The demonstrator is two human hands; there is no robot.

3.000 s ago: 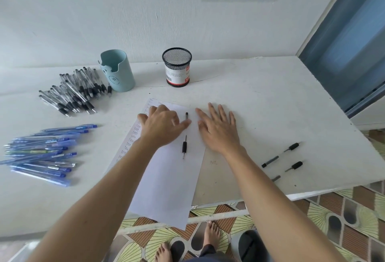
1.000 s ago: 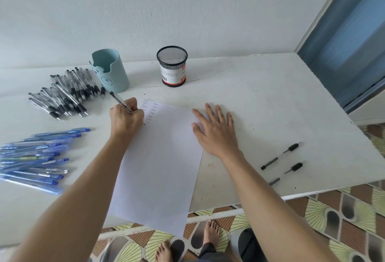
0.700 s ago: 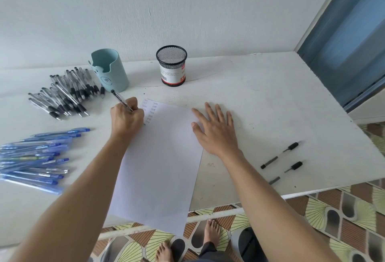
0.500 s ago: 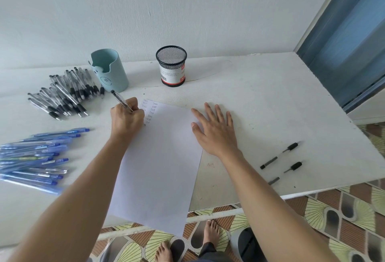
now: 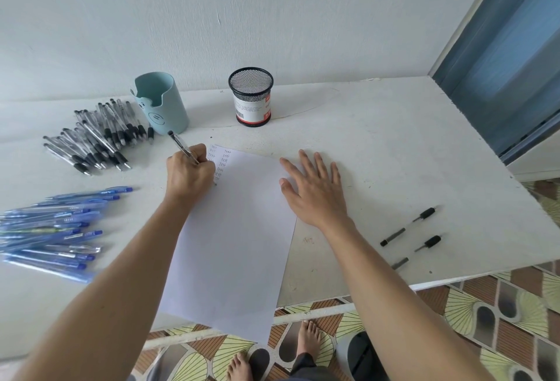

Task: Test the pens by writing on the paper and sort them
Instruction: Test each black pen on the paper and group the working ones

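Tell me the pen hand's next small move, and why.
Probably finish the word, then lift the pen: the left hand grips it, tip on the paper below a column of written words, and the right hand lies flat on the paper's edge.

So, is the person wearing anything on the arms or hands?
Nothing shows. The left forearm and the right forearm are bare to the frame edge, no sleeve in view. The left hand and the right hand carry no visible glove, watch, bracelet or ring.

Home room: patterned floor tiles [image 5: 485, 305], bare feet [image 5: 307, 341], white table [image 5: 378, 144].
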